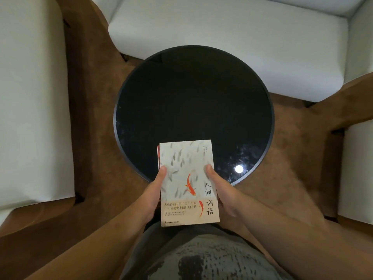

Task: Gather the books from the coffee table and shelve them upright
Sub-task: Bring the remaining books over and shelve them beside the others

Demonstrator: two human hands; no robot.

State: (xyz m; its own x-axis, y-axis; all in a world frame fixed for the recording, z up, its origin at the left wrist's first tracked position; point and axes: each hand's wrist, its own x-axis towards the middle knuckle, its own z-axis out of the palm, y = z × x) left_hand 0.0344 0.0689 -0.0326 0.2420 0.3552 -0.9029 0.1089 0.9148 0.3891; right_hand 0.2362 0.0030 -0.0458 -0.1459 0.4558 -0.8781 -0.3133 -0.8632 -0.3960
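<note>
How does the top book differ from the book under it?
The top book shows its whole pale cover with grey and orange fish; the lower book shows only a reddish strip at the left. The top book sits slightly right of the lower book. The left hand and right hand hold both.

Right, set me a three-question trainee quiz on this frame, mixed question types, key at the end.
1. True or false: a book lies flat in the middle of the round black table.
2. Multiple choice: the fish-cover book is held by A) the left hand alone, B) the right hand alone, C) both hands.
3. Fill in: the table stands on a ____ carpet.

Key
1. False: the tabletop's middle shows no book.
2. C: the left hand and the right hand each grip one side, thumbs on the cover.
3. Brown.
</note>
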